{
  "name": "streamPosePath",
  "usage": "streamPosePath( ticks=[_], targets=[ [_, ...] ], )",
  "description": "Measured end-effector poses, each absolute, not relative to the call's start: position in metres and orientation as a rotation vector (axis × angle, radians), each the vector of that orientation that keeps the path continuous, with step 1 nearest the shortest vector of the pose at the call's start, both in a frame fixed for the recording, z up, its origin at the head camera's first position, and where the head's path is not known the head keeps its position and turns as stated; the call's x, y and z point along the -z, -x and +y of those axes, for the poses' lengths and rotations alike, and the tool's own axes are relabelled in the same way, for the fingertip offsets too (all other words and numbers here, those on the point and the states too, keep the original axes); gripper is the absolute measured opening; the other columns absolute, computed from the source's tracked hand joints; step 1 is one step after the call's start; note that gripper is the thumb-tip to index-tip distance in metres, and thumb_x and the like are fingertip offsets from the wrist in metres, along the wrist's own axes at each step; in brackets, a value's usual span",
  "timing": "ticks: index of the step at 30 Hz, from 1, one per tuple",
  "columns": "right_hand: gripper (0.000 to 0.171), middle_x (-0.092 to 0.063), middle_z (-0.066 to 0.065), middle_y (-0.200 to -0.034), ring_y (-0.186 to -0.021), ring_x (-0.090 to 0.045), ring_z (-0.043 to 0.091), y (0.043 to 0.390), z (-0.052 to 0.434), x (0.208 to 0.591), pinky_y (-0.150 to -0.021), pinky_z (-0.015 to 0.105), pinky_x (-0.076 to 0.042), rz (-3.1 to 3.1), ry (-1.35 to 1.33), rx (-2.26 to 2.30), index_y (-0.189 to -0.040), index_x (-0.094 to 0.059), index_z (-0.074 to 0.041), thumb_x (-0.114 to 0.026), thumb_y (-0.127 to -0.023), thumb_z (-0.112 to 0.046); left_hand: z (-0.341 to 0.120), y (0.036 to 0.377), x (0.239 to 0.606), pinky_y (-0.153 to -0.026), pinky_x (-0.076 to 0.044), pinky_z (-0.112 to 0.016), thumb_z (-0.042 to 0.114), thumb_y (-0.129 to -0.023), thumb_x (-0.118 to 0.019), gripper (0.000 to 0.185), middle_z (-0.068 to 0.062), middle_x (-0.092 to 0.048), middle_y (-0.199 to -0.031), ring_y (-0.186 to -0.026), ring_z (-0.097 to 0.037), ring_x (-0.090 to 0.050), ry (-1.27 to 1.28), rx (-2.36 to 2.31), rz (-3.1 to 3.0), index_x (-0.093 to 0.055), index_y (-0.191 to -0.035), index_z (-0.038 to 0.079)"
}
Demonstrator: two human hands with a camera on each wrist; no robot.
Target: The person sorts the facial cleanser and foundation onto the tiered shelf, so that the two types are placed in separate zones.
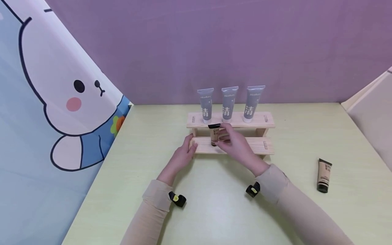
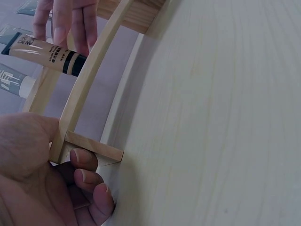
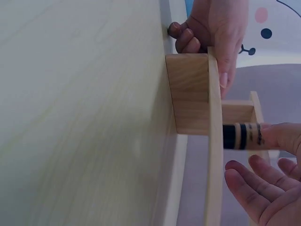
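Note:
A two-step wooden rack [image 1: 263,119] stands mid-table with three grey tubes [image 1: 228,103] upright on its upper step. My left hand [image 1: 191,144] grips the left end of the lower step, thumb on top and fingers curled beside the end block [image 2: 94,150]. My right hand [image 1: 223,137] pinches a beige tube [image 1: 214,134] with a black cap, holding it upright, cap down, at the lower step. In the right wrist view the beige tube [image 3: 242,136] meets the rack [image 3: 190,94] at the step board. In the left wrist view the fingers [image 2: 70,23] lie over the beige tube [image 2: 47,54].
A second beige tube [image 1: 324,175] lies on the pale green table [image 1: 214,217] at the right. A cartoon bunny cloth [image 1: 46,102] hangs along the left side, a purple wall [image 1: 214,44] stands behind, and a white box [image 1: 373,112] sits at the right edge.

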State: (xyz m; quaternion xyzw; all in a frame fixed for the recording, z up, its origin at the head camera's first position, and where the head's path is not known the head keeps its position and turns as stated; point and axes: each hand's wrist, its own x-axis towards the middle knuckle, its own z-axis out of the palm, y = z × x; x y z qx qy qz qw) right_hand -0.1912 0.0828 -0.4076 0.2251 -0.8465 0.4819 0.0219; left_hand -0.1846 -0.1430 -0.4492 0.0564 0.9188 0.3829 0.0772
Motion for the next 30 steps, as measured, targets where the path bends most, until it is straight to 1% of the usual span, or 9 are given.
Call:
streamPosePath(
  ticks=[3,9,13,17,21,25,28,30],
  targets=[
    [0.052,-0.057,0.007,-0.108,-0.091,-0.058,0.023,0.186,0.093,0.405,-0.076,0.031,-0.048,-2.641,-0.687,-1.427,-0.125,-0.040,-0.013,-0.065,-0.080,-0.014,-0.143,0.185,0.450,-0.090,-0.036,-0.050,0.047,-0.092,-0.032,0.051,-0.017,-0.049,-0.124,-0.112,-0.036,-0.046,-0.161,-1.143,2.757,-0.015,-0.138,0.034],
    [0.044,-0.058,0.007,-0.105,-0.083,-0.060,0.016,0.173,0.118,0.404,-0.070,0.024,-0.049,-2.657,-0.674,-1.264,-0.120,-0.047,-0.011,-0.064,-0.080,-0.015,-0.143,0.184,0.451,-0.090,-0.036,-0.050,0.046,-0.092,-0.032,0.051,-0.017,-0.048,-0.125,-0.112,-0.036,-0.045,-0.173,-1.148,2.762,-0.015,-0.138,0.034],
    [0.042,-0.060,0.008,-0.102,-0.079,-0.061,0.015,0.162,0.138,0.402,-0.066,0.022,-0.049,-2.635,-0.656,-1.213,-0.117,-0.050,-0.009,-0.066,-0.079,-0.012,-0.142,0.185,0.450,-0.090,-0.035,-0.050,0.047,-0.092,-0.032,0.051,-0.016,-0.047,-0.127,-0.113,-0.035,-0.044,-0.169,-1.153,2.755,-0.015,-0.138,0.034],
    [0.037,-0.061,0.009,-0.101,-0.077,-0.062,0.015,0.150,0.160,0.402,-0.065,0.025,-0.050,-2.631,-0.621,-1.151,-0.112,-0.053,-0.010,-0.066,-0.078,-0.009,-0.141,0.185,0.449,-0.090,-0.035,-0.050,0.047,-0.092,-0.032,0.051,-0.017,-0.046,-0.127,-0.113,-0.036,-0.044,-0.178,-1.160,2.746,-0.015,-0.139,0.034],
    [0.032,-0.062,0.008,-0.099,-0.077,-0.062,0.015,0.140,0.183,0.405,-0.065,0.028,-0.050,-2.642,-0.573,-1.080,-0.108,-0.056,-0.010,-0.066,-0.078,-0.007,-0.141,0.185,0.450,-0.090,-0.036,-0.050,0.047,-0.092,-0.032,0.051,-0.017,-0.049,-0.124,-0.112,-0.036,-0.046,-0.176,-1.150,2.748,-0.015,-0.138,0.035],
    [0.031,-0.062,0.006,-0.099,-0.075,-0.062,0.015,0.132,0.203,0.406,-0.063,0.029,-0.050,-2.663,-0.522,-1.030,-0.107,-0.057,-0.009,-0.067,-0.077,-0.007,-0.142,0.185,0.450,-0.089,-0.036,-0.050,0.048,-0.092,-0.032,0.050,-0.016,-0.052,-0.120,-0.111,-0.035,-0.047,-0.165,-1.147,2.752,-0.016,-0.138,0.035],
    [0.031,-0.062,0.004,-0.100,-0.074,-0.063,0.015,0.126,0.216,0.406,-0.062,0.031,-0.050,-2.689,-0.464,-0.989,-0.108,-0.058,-0.010,-0.066,-0.078,-0.009,-0.143,0.185,0.450,-0.089,-0.036,-0.050,0.048,-0.092,-0.031,0.050,-0.017,-0.051,-0.121,-0.111,-0.036,-0.046,-0.164,-1.153,2.750,-0.016,-0.138,0.035],
    [0.031,-0.062,0.004,-0.100,-0.074,-0.063,0.016,0.120,0.226,0.406,-0.061,0.029,-0.050,-2.708,-0.429,-0.955,-0.109,-0.058,-0.011,-0.066,-0.079,-0.012,-0.143,0.185,0.451,-0.089,-0.035,-0.051,0.048,-0.092,-0.031,0.050,-0.017,-0.050,-0.123,-0.111,-0.037,-0.046,-0.167,-1.157,2.750,-0.016,-0.138,0.035]
  ],
)
